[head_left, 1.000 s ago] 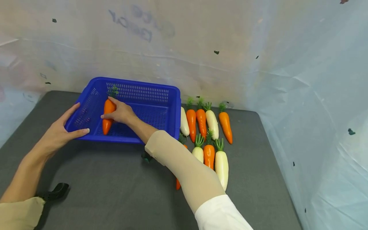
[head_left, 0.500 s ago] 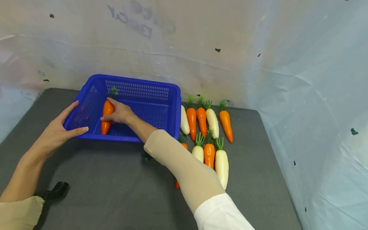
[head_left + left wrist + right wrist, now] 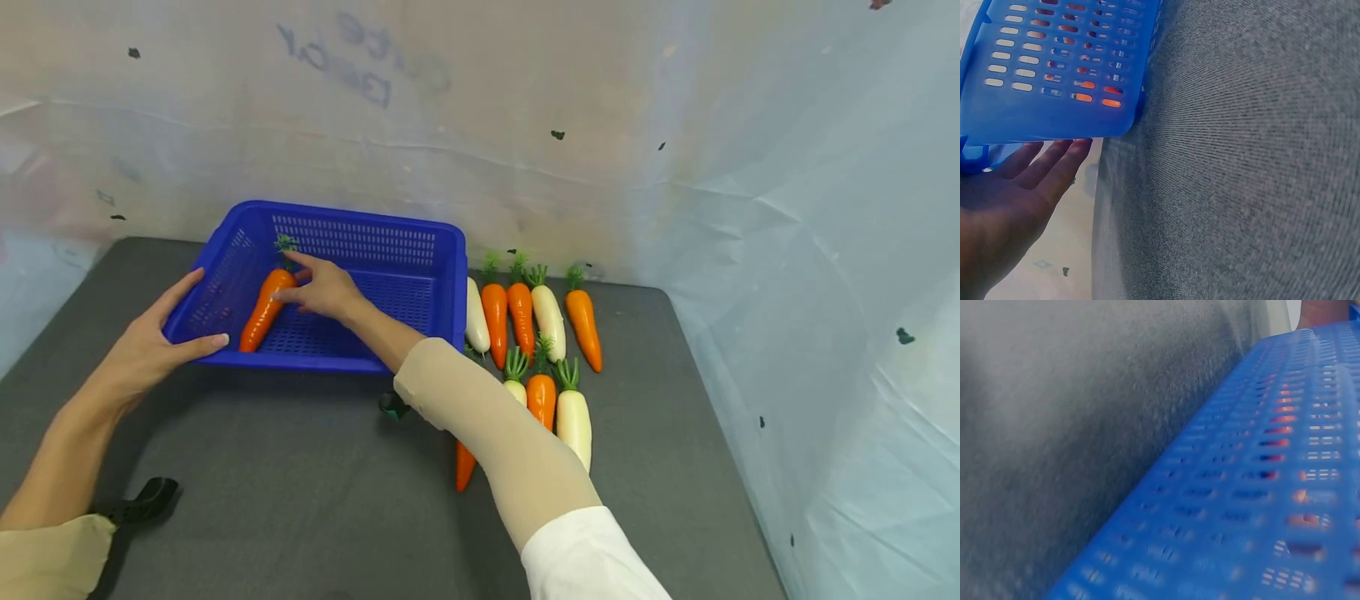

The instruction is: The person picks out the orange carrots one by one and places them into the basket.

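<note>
Inside the blue basket [image 3: 345,363], at its left end, an orange carrot [image 3: 262,315] with a green leafy top lies slanted. My right hand [image 3: 328,287] is over the basket, its fingers loose and spread, with fingertips right beside the carrot's upper part. At the basket's near left corner, my left hand [image 3: 146,346] grips the rim, thumb over the front edge and fingers along the left side. The left wrist view has the fingers of that hand [image 3: 1016,194] against the basket wall [image 3: 1047,119], with orange showing through the slots. Basket wall [image 3: 1197,550] fills much of the right wrist view.
Right of the basket, several orange carrots [image 3: 582,325] and white radishes [image 3: 574,425] lie in two rows on the grey tabletop [image 3: 300,483]. My right forearm [image 3: 487,433] covers part of the lower row. Plastic sheeting [image 3: 525,192] hangs behind the table.
My right hand has let go of the carrot and shifted slightly right. The carrot now lies more slanted, its tip toward the basket's near left corner. My left hand stays at the rim.
</note>
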The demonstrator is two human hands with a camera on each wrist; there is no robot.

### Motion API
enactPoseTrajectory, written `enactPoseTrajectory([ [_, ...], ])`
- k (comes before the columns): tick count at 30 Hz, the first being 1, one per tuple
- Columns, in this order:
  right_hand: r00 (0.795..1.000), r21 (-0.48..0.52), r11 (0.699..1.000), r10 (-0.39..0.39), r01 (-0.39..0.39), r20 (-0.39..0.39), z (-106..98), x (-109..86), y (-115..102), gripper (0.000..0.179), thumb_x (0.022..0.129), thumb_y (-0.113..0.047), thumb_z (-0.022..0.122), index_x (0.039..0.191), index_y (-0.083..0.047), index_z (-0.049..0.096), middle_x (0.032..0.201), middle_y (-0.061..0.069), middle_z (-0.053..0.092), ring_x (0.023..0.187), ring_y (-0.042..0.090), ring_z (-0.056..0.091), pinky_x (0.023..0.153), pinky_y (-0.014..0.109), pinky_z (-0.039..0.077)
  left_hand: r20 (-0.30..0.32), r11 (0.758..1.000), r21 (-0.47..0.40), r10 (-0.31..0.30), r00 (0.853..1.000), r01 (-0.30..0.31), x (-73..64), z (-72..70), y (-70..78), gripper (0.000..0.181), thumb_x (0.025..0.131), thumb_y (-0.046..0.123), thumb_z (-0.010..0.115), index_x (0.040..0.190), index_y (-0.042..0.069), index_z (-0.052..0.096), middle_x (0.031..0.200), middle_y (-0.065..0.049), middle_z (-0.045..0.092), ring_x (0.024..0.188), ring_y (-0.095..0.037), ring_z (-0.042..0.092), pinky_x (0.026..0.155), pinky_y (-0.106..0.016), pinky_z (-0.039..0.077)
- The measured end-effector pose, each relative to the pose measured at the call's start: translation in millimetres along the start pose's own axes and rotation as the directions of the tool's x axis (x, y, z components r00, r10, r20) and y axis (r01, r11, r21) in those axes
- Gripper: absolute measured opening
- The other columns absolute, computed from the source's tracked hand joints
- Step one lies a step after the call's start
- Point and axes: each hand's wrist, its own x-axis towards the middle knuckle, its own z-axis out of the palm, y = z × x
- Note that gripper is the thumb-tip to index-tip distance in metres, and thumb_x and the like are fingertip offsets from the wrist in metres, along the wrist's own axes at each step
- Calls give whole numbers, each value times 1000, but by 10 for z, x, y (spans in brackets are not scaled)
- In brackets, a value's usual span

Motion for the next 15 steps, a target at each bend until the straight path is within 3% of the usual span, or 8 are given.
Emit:
enactPoseTrajectory([
  [7, 992, 139, 986, -99, 88, 78, -239, -172, -40, 68, 89, -13, 76, 150, -20, 45, 134, 11, 59, 101, 25, 68, 79, 33, 59, -14, 1000, 23, 4, 1000, -3, 12, -24, -11, 90, 99, 28, 63, 155, 49, -4, 164, -22, -8, 134, -60, 21, 106, -74, 18],
  [15, 976, 171, 972, -182, 161, 116, -582, -426, -6, 58, 91, -13, 73, 144, -21, 51, 133, 3, 59, 102, 11, 64, 82, 29, 57, -27, 1000, 26, 14, 1000, -13, 2, -16, -20, 91, 97, 29, 65, 155, 49, -3, 163, -22, -11, 133, -61, 18, 103, -78, 15],
])
